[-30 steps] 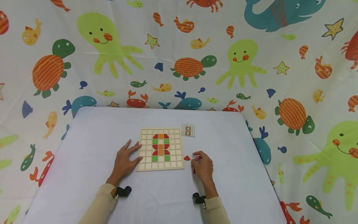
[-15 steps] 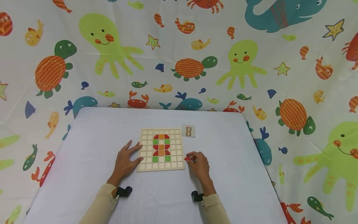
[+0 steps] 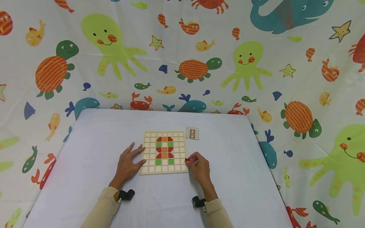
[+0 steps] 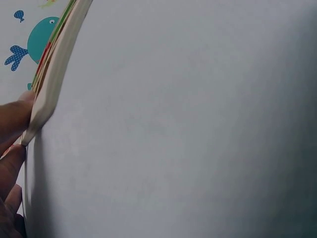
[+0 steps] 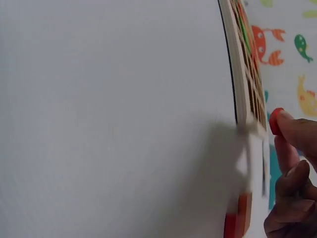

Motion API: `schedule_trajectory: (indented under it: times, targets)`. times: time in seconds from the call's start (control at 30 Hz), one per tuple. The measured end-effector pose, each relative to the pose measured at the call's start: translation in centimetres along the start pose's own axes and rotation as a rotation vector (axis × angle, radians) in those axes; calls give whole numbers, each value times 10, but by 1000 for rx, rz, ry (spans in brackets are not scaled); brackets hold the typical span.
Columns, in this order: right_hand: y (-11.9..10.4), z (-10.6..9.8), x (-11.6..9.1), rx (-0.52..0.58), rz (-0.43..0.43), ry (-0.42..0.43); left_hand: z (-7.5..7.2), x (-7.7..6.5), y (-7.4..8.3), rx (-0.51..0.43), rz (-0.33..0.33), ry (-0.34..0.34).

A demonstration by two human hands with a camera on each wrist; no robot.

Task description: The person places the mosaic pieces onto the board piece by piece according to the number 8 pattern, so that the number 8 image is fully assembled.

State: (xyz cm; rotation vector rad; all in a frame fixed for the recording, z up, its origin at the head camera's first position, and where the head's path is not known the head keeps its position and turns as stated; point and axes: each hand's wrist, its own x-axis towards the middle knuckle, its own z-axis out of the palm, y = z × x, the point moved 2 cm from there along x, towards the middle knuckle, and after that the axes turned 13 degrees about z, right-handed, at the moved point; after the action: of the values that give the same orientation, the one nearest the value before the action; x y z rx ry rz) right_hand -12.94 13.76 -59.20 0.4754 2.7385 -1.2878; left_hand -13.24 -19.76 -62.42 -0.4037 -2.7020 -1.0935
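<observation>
A wooden grid board (image 3: 148,169) lies on the table, bearing a pattern of red, orange and green tiles (image 3: 164,149). My left hand (image 3: 127,163) has its fingers spread, thumb and fingertips touching the board's left edge; the left wrist view shows its thumb (image 4: 17,116) at the rim. At the opposite edge, my right hand (image 3: 200,167) pinches a small red tile (image 3: 187,160) between thumb and finger. That red tile (image 5: 276,121) appears close up in the right wrist view, just off the board's edge (image 5: 240,84). Its exact shape is partly covered by the fingers.
A small pattern card (image 3: 192,133) lies beyond the board's upper right corner. Blurred red and orange pieces (image 5: 241,215) show low in the right wrist view. Behind the white table (image 3: 159,202) hangs a cloth (image 3: 171,41) printed with sea animals.
My right hand has picked up the red tile that lay right of the board and brought it leftward to the board's edge. The left hand stays at the board.
</observation>
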Motion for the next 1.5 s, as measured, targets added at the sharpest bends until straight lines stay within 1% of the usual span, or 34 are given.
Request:
schedule_trajectory:
  times: [0.17, 0.37, 0.5, 0.63, 0.8, 0.87, 1.03, 1.2, 1.27, 1.37, 1.5]
  targets:
    - [-14, 18, -13, 57, -41, -84, 0, 0, 1, 7, 17, 12]
    - [-31, 44, -29, 46, -59, -162, 0, 0, 0, 14, 18, 17]
    - [-40, 61, -35, 7, -65, -164, 0, 0, 0, 5, -2, -3]
    - [-48, 73, -38, -60, -95, -139, 1, 1, 0, -3, -14, -16]
    - [-56, 84, -39, -147, -101, -136, 0, 1, 1, 1, -10, -7]
    - [-58, 87, -39, -162, -103, -139, 0, 1, 0, 4, -7, -2]
    - [-61, 90, -39, -178, -126, -128, 1, 1, -1, 7, -14, -12]
    - [-61, 86, -41, -177, -143, -136, 1, 1, -2, 6, -22, -25]
    - [-59, 84, -42, -148, -141, -149, 2, 1, -3, 6, -20, -23]
    - [-53, 77, -41, -76, -131, -161, 2, 1, -2, 3, -19, -21]
    - [-42, 60, -37, 2, -100, -144, 1, 1, -2, 0, -23, -22]
